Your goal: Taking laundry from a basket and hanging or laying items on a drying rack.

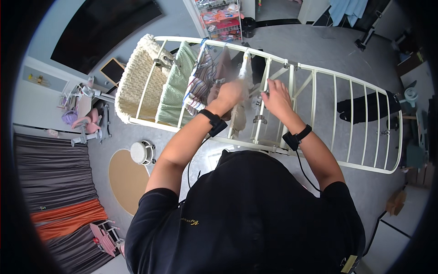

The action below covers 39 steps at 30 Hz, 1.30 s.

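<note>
A white folding clothes drying rack (314, 102) stretches across in front of me. My left hand (231, 96), blurred, is at a pale garment (245, 70) draped over a rail; its fingertips are hidden, so I cannot tell whether it grips the cloth. On the neighbouring rail sits my right hand (278, 97), thumb and fingers apart, the thumb beside a metal clip. Another metal clip (260, 119) is fixed lower on that rail. Left of my hands hang a dusky pink garment (224, 63), a striped cloth (202, 80), a green cloth (178, 85) and a cream fleecy textile (137, 82).
Black trousers (362, 106) hang at the rack's right end. A round white wheeled stool (138, 153) stands on the floor at left, near a tan round mat (126, 181). Beyond the rack are a wire shelf (222, 22) and a black bin (248, 27).
</note>
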Motion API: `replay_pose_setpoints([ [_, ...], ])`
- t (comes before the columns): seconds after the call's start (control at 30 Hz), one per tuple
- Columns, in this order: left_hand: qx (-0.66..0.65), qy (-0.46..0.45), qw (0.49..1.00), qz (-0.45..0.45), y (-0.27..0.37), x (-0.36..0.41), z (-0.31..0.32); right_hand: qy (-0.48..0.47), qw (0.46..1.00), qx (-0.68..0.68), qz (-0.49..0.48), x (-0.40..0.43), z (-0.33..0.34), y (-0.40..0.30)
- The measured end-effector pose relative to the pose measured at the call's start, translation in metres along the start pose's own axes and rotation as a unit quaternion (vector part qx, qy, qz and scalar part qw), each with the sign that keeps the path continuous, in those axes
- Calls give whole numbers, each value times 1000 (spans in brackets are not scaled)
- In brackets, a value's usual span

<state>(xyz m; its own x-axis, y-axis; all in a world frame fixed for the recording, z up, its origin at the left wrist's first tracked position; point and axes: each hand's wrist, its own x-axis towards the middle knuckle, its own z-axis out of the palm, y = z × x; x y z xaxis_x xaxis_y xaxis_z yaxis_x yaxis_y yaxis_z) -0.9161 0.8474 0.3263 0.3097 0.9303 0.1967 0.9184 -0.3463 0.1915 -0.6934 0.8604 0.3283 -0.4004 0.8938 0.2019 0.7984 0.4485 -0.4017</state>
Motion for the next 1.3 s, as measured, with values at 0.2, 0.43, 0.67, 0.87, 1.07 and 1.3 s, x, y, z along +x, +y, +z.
replay_pose_setpoints([
  [0.2, -111, 39, 993, -16, -5, 20, -22, -6, 989, 132, -71, 1, 6, -30],
  [0.43, -324, 96, 939, -56, 37, 42, -85, 41, 968, 247, -2, 48, 11, -39],
  [0.67, -278, 126, 950, 65, 44, -10, -134, -5, 735, 668, 117, 52, -80, -97],
  [0.87, -520, 86, 843, -111, 72, -75, -144, -200, 598, 770, 94, 26, -88, -140],
  [1.07, -320, 86, 902, -275, 112, -151, -162, -311, 600, 735, 56, 0, -48, -177],
  [1.3, -300, 175, 861, -372, 149, -261, -176, -436, 549, 704, 117, -55, -33, -244],
])
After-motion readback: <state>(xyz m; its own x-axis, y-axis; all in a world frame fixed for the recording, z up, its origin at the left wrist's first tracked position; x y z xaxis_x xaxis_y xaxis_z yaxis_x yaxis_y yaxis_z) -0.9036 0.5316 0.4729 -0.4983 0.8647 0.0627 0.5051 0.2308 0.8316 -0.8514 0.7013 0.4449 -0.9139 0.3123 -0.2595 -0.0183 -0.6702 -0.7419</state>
